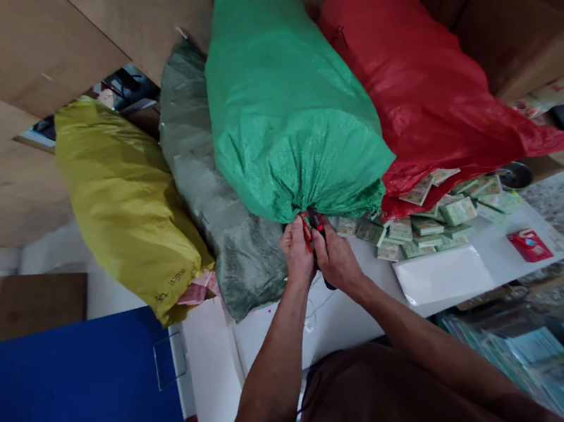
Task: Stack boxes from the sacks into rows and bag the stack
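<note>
Dark shirt (386, 394) faces front edge of table (353, 324), left hand (297, 250) pinching red tie (307, 232), right hand (337, 259) holding black tool (330, 283), whose slipping could tear green sack (287, 110).

Left hand (297, 251), right hand (339, 259) — at bunched end (303, 202), green sack (292, 109)

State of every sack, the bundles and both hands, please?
Green sack: near end gathered tight
Red sack: near end open
Yellow sack: pink paper showing at near end
Gray sack: bulging, closure unclear
Paper bundles: loosely heaped
Left hand: closed on red tie
Right hand: gripping black object
</note>
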Motion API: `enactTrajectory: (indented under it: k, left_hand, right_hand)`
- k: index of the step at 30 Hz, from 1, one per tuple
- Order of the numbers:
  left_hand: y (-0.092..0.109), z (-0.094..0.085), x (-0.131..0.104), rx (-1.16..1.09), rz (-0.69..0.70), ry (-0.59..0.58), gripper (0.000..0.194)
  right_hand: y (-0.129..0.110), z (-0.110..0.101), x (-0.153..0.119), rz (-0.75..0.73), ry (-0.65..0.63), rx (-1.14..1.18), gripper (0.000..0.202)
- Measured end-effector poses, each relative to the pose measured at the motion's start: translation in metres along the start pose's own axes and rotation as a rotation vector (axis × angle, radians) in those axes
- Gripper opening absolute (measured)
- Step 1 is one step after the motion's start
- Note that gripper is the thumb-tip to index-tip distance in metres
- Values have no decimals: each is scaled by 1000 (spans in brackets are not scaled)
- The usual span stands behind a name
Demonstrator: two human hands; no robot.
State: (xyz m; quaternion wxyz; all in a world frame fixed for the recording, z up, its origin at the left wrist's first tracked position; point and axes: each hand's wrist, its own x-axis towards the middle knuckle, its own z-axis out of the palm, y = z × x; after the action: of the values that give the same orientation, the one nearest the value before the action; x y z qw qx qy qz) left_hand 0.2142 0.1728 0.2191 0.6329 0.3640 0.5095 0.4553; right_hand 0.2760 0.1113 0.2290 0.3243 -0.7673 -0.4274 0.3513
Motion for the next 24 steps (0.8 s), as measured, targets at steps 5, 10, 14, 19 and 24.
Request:
enactTrajectory:
  k: [5, 10, 14, 19, 24]
  left_hand:
    - [-4, -5, 3, 26, 22, -41, 53]
    - [-7, -7, 4, 123, 87, -24, 52]
    - [-8, -2, 2, 63, 63, 20, 54]
    - [-11, -1, 2, 2, 42, 17, 55]
    - [-9, -1, -1, -30, 27, -15, 55]
  right_hand:
    - [-1, -12, 4, -27, -41, -98, 47]
    - [-7, -20, 6, -8, -145, -116, 42]
    - [-7, -15, -2, 18, -173, -125, 40]
    - [-5, -14, -8, 42, -199, -121, 38]
    - [-6, -14, -1, 33, -129, -106, 41]
